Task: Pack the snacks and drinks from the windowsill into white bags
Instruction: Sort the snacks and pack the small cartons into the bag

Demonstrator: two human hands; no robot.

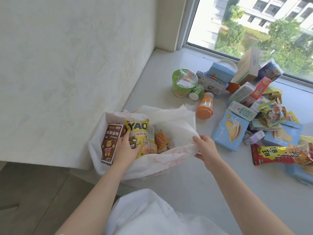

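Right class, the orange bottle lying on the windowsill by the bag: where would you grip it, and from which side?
Grip the orange bottle across the middle of its round body, coming down from above. It lies on its side on the windowsill, cap end toward the white bag, with its long flanks bare. The right hand is nearer but pinches the bag's rim, so it would have to let go first.

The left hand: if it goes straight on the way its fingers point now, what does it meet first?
Most likely the yellow YAO snack bag inside the white bag; the left hand already touches it, beside the brown box.
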